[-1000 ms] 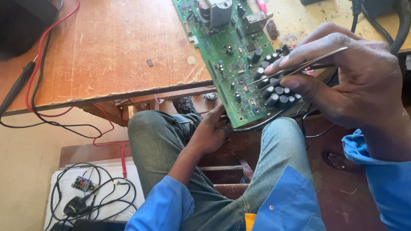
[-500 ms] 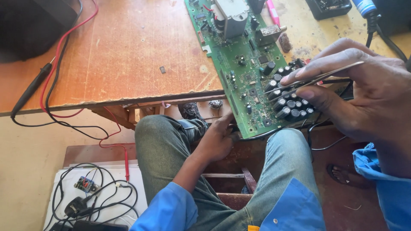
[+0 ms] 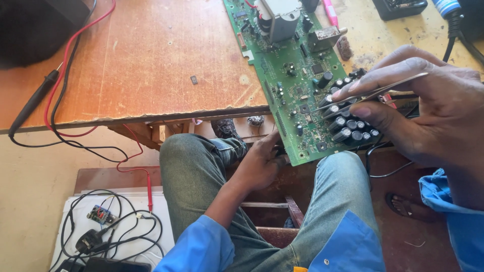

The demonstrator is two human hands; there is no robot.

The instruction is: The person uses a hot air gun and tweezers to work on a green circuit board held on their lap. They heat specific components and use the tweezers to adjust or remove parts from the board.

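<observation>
A green circuit board [image 3: 297,85] lies on the wooden table [image 3: 151,65] and juts out over its front edge above my knees. My left hand [image 3: 262,161] reaches up from below and grips the board's overhanging lower edge. My right hand [image 3: 423,111] pinches metal tweezers [image 3: 373,94], whose tips rest among the cluster of black capacitors [image 3: 348,126] at the board's lower right. A silver metal block [image 3: 280,17] stands on the board's far end.
A black multimeter probe [image 3: 35,100] with red and black leads lies at the table's left. A pink pen [image 3: 330,12] and a dark box [image 3: 401,7] sit at the back right. On the floor, a white board [image 3: 111,226] holds cables, a plug and a small module.
The view has shifted so the board and table sit further right and nearer. Both hands keep their hold; the tweezers stay at the capacitors.
</observation>
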